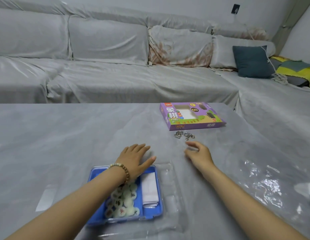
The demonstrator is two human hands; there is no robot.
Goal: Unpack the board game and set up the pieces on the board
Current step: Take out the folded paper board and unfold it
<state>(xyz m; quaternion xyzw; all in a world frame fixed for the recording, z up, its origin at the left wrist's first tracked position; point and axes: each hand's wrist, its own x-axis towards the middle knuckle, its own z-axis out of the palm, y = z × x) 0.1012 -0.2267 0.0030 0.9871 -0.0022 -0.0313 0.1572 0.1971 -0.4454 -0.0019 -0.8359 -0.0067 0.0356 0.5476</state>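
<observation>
Near the worktop's (64,135) front edge, left of middle, an open blue tray (151,214) holds a heap of round pale game pieces (123,203) on its left side and a folded white sheet (149,189) on its right, with a clear plastic cover (170,186) lying just beside it. The left hand (137,158) lies flat with straight fingers past the tray's far rim, gripping nothing. The right hand (199,153) hovers empty, fingers loosely curled, near the metal rings (184,135), and the purple game box (192,116) sits towards the far edge.
</observation>
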